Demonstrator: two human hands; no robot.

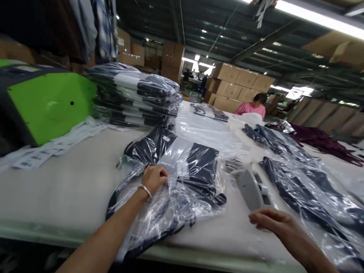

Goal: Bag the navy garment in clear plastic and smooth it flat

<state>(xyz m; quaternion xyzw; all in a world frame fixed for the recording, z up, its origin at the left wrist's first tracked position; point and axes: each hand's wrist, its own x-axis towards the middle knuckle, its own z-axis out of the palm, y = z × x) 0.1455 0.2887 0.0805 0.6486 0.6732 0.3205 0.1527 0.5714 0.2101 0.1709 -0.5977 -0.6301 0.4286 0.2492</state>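
A dark navy garment in a clear plastic bag (175,177) lies on the white table (65,187) in front of me, one end hanging over the front edge. My left hand (153,178), a bracelet on its wrist, rests on the bag with fingers curled into the plastic. My right hand (274,221) hovers over the table to the right, fingers loosely together and holding nothing, just in front of a grey hand-held tool (252,188).
A stack of bagged garments (135,98) stands at the back left beside a green machine (34,100). Paper tags (47,151) lie along the left. More bagged dark garments (315,196) cover the right. A person in pink (253,106) sits at the far end, cardboard boxes behind.
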